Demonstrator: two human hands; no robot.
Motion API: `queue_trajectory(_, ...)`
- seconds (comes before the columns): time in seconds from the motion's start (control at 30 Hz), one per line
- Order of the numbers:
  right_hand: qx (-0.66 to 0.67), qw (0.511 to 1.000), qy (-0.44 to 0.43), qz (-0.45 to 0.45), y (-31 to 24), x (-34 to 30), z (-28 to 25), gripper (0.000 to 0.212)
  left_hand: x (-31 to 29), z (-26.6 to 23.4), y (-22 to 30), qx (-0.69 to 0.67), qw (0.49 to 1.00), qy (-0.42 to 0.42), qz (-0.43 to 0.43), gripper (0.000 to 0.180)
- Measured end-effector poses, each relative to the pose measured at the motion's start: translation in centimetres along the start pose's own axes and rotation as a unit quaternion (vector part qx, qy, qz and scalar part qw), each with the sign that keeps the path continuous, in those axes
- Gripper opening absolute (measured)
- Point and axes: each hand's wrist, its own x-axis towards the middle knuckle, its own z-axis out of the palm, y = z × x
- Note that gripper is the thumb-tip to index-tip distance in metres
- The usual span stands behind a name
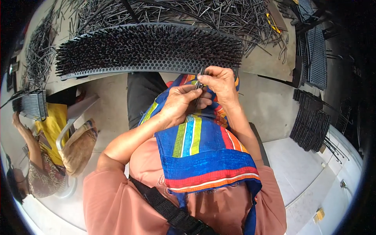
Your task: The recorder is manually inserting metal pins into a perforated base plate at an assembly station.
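Note:
My left hand (179,102) is closed around a small bunch of thin dark sticks (197,93) above my lap. My right hand (220,83) pinches the upper end of the same bunch between thumb and fingertips, close to the near edge of the rack. How many sticks are held is too small to tell. Just beyond my hands lies a long black perforated rack (164,65), its holes filled with upright dark sticks. Along its near edge, a band of holes has no sticks in it.
Loose dark sticks (227,15) are heaped on the table (270,62) behind the rack, with a yellow-handled tool (273,23) among them. More perforated racks (316,55) stand at the right. At the left sits another person (47,172) beside a smaller rack (33,105).

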Motion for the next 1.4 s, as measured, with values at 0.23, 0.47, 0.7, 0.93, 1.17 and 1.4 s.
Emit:
queue_trajectory(0.23,0.080,0.965,0.187,-0.166,-0.3,0.7,-1.3,0.008,0.3,0.1,0.2,0.015,0.998,0.061,0.002,0.022)
queue_trajectory(0.47,-0.148,0.881,0.275,-0.355,-1.2,1.3,-1.2,0.008,0.9,0.2,0.1,0.012,0.997,0.077,-0.021,0.024)
queue_trajectory(0.7,-0.129,0.897,0.268,-0.328,-0.8,1.1,-1.6,0.009,1.3,0.1,-0.1,0.005,0.996,0.084,-0.011,0.023)
queue_trajectory(0.93,-0.148,0.901,0.243,-0.326,-0.7,0.8,-1.8,0.009,1.2,0.3,-0.2,0.014,0.997,0.073,-0.008,0.022)
queue_trajectory(1.17,-0.212,0.889,0.233,-0.333,-1.2,1.0,-0.3,0.012,1.2,0.6,-0.3,0.011,0.998,0.068,-0.007,0.021)
queue_trajectory(1.4,-0.220,0.918,0.191,-0.268,-1.8,0.0,-0.7,0.010,1.4,0.7,-0.8,0.048,0.998,-0.002,0.031,0.025)
